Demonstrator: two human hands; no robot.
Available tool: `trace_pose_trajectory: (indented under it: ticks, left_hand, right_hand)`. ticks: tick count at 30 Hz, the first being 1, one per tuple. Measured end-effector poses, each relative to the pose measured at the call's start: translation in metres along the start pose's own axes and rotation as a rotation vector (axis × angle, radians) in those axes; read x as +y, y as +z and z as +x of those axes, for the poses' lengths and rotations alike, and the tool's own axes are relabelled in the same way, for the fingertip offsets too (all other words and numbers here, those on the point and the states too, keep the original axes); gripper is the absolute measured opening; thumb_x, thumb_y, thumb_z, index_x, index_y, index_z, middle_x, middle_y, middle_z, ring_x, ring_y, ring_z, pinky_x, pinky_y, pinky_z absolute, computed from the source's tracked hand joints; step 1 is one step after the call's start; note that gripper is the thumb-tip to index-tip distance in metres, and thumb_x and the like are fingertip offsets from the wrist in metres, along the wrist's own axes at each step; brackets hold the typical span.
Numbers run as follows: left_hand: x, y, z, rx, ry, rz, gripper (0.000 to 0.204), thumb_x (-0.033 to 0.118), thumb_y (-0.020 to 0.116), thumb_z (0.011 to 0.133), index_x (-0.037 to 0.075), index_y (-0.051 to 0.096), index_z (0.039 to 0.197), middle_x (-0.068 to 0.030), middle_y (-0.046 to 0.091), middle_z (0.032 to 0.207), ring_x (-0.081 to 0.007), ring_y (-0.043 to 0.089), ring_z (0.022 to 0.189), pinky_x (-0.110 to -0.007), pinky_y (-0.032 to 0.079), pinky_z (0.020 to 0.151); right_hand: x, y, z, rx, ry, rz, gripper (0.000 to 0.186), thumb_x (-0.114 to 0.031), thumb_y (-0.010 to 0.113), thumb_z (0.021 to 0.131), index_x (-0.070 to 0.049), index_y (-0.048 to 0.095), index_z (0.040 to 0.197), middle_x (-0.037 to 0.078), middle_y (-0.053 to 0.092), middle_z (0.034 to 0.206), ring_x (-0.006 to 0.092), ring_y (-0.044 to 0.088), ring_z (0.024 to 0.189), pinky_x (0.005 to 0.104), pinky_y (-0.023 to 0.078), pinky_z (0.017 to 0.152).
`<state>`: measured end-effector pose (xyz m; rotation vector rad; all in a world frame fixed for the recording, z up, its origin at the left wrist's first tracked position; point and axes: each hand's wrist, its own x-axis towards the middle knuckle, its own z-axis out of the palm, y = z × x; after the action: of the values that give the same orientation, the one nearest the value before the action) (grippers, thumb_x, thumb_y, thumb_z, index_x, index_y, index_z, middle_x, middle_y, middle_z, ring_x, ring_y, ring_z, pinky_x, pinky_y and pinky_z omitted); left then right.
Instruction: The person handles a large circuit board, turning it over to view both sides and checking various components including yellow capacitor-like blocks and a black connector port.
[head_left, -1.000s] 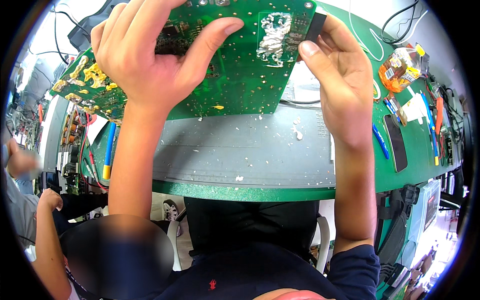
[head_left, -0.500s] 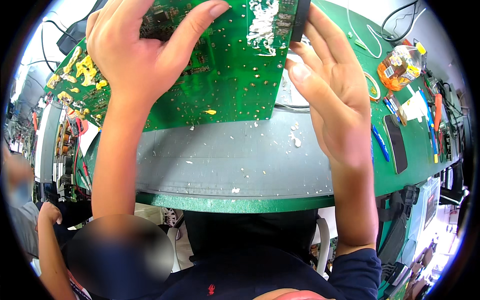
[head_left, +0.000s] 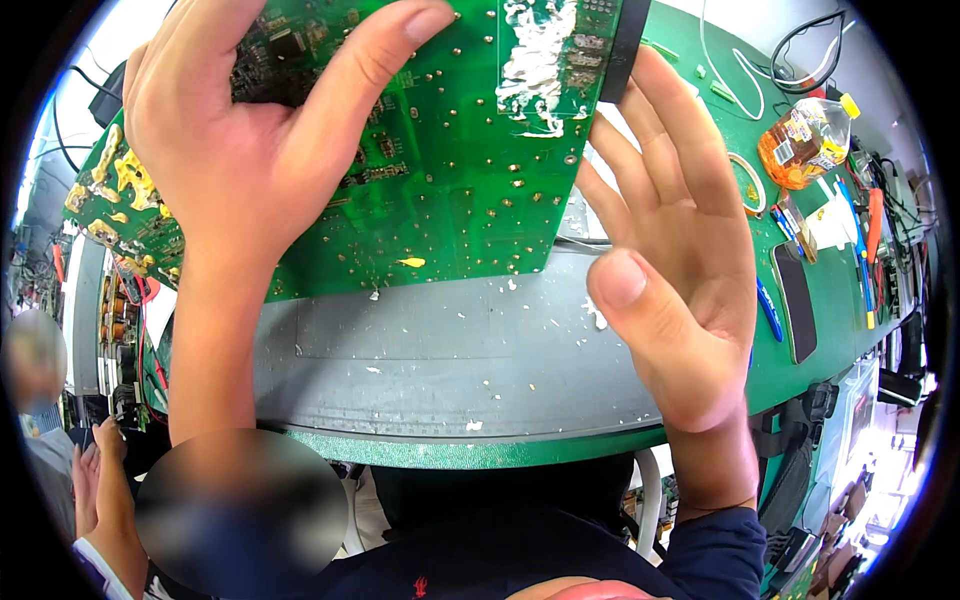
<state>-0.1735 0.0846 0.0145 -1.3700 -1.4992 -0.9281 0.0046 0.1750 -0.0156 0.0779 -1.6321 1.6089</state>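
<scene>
A large green circuit board [head_left: 470, 220] fills the upper middle, slightly above or on the grey mat [head_left: 400, 370]; its support is hidden. White paste covers a patch [head_left: 535, 70] near its right side, and yellow glue [head_left: 130, 185] clings to its left part. Across the board's upper left lies my left hand [head_left: 215, 150], thumb stretched over its face; the other fingertips run out of view. My right hand [head_left: 680, 230] is open beside the right edge, fingers extended, with fingertips near or partly behind the black bar [head_left: 625, 50] there.
White crumbs dot the mat on the green table [head_left: 720, 330]. To the right are a bottle of orange liquid [head_left: 800, 145], a phone [head_left: 794, 300], a blue pen [head_left: 768, 310], tools and cables. At the left, another person's hands [head_left: 100, 450] show near electronic parts.
The board and table edge sit lower in the picture. My left hand has shifted left over the board. My right thumb has moved away from the board's edge, and the hand has opened wider.
</scene>
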Motion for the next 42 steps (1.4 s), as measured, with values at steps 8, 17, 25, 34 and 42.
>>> trace_pose_trajectory:
  ticks: [8, 17, 25, 34, 42]
  left_hand:
    - [-0.008, 0.010, 0.002, 0.119, 0.205, 0.126, 0.036, 0.019, 0.079, 0.068, 0.000, 0.058, 0.089, -0.0103, 0.056, 0.074, -0.0229, 0.053, 0.066, -0.031, 0.040, 0.063]
    - [-0.003, 0.011, 0.005, 0.121, 0.210, 0.142, 0.035, 0.021, 0.078, 0.069, -0.001, 0.058, 0.088, -0.0102, 0.055, 0.075, -0.0223, 0.052, 0.067, -0.030, 0.040, 0.062]
    - [0.003, -0.006, 0.004, -0.068, -0.010, 0.078, 0.031, 0.020, 0.079, 0.073, 0.002, 0.064, 0.094, -0.0054, 0.064, 0.077, -0.0143, 0.058, 0.069, -0.025, 0.044, 0.065]
    - [0.015, -0.023, 0.004, -0.073, 0.077, 0.170, 0.032, 0.020, 0.080, 0.071, 0.004, 0.064, 0.093, -0.0018, 0.063, 0.079, -0.0167, 0.055, 0.069, -0.028, 0.038, 0.071]
    - [0.054, -0.059, -0.010, -0.042, 0.088, 0.230, 0.032, 0.024, 0.080, 0.068, 0.007, 0.063, 0.089, -0.0052, 0.061, 0.078, -0.0232, 0.054, 0.071, -0.032, 0.036, 0.076]
  right_hand:
    - [0.006, -0.001, 0.001, 0.035, 0.045, -0.063, 0.093, -0.034, 0.068, 0.076, 0.006, 0.019, 0.144, 0.028, 0.028, 0.145, 0.0368, 0.035, 0.133, 0.0449, 0.027, 0.109]
    - [0.000, -0.006, 0.000, 0.104, 0.120, 0.036, 0.097, -0.038, 0.069, 0.073, 0.006, 0.020, 0.144, 0.028, 0.030, 0.144, 0.0371, 0.036, 0.133, 0.0455, 0.028, 0.109]
    - [0.014, -0.025, -0.002, -0.031, 0.020, -0.002, 0.090, -0.034, 0.067, 0.076, 0.007, 0.022, 0.143, 0.028, 0.032, 0.143, 0.0366, 0.039, 0.131, 0.0446, 0.032, 0.107]
    - [0.008, -0.034, -0.002, -0.067, -0.003, -0.089, 0.077, -0.028, 0.059, 0.084, 0.007, 0.022, 0.143, 0.023, 0.041, 0.135, 0.0292, 0.045, 0.121, 0.0397, 0.038, 0.099]
    - [-0.013, -0.032, -0.001, -0.110, -0.162, -0.015, 0.044, -0.020, 0.059, 0.092, 0.007, 0.048, 0.125, 0.012, 0.057, 0.109, 0.0165, 0.054, 0.097, 0.0302, 0.043, 0.086]
